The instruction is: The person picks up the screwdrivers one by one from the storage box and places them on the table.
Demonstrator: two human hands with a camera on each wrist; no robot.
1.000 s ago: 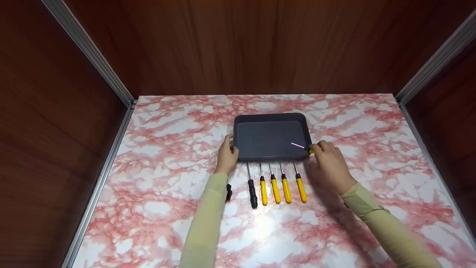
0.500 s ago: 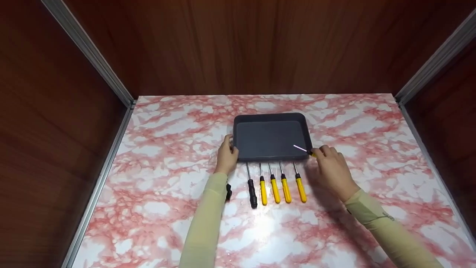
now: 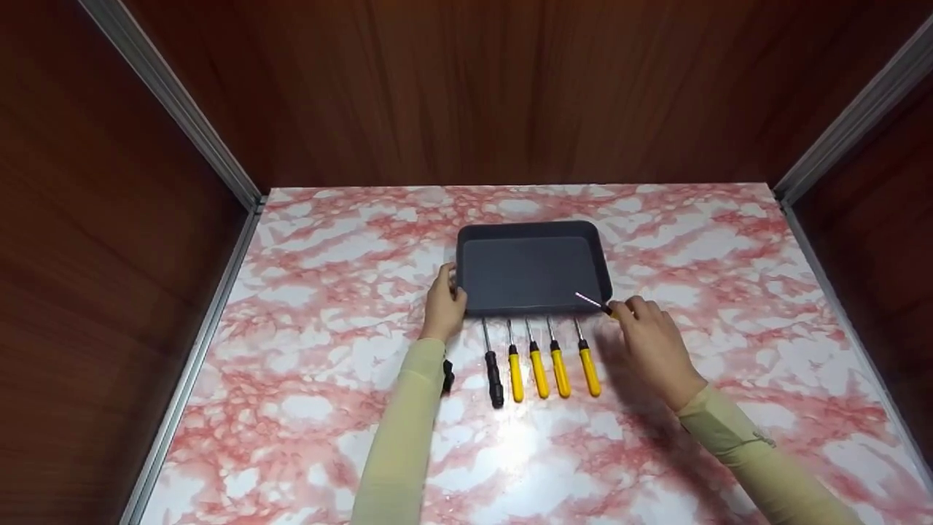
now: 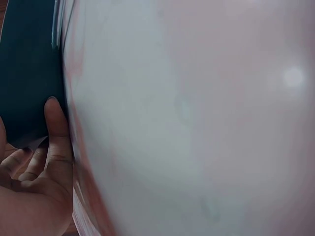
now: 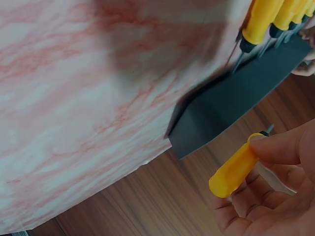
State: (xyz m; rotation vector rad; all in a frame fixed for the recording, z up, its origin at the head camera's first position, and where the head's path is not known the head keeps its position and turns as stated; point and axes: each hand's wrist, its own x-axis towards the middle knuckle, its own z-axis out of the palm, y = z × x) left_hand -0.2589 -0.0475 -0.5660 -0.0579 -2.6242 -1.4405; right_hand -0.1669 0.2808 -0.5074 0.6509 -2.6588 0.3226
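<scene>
My left hand (image 3: 443,310) holds the dark grey tray (image 3: 528,273) at its near left corner. In the left wrist view its thumb lies along the tray's front wall, with the other fingers bent near the corner. A yellow-handled screwdriver (image 5: 235,169) is pinched between thumb and fingers of my right hand (image 3: 656,346), at the tray's near right corner. Its thin shaft points left over the tray, whose floor is bare. Lined up in front of the tray are a black-handled screwdriver (image 3: 495,379) and several yellow-handled screwdrivers (image 3: 561,373), shafts towards the tray.
Partly hidden by the left sleeve is a small black object (image 3: 447,377) on the table. The red-and-white marbled tabletop (image 3: 328,292) meets a brown wood panel (image 3: 466,95) at the back. Wood panels with metal edge strips also flank it left and right.
My right hand has drawn slightly back towards me and to the right, bringing the screwdriver's tip nearer the tray's front rim. My left hand and the tray stay in place.
</scene>
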